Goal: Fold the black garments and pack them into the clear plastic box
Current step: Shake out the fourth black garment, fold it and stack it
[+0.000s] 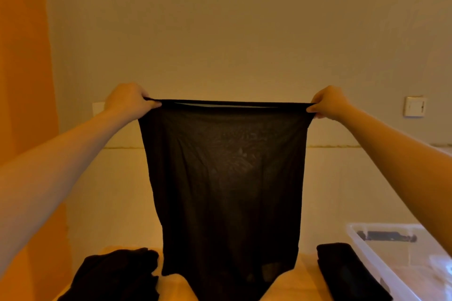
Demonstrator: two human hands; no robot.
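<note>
left hand (128, 100) and right hand (329, 102) each pinch a top corner of the garment (225, 178), stretched taut, hanging above the bench (303, 283). box (367, 249) at right, beside a folded garment (342, 269).

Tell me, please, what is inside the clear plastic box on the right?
Inside the clear plastic box no garment shows; only a dark handle-like part at its far wall. The folded black garment lies outside, beside it. The box's near end runs out of frame, so it cannot be checked.
</note>
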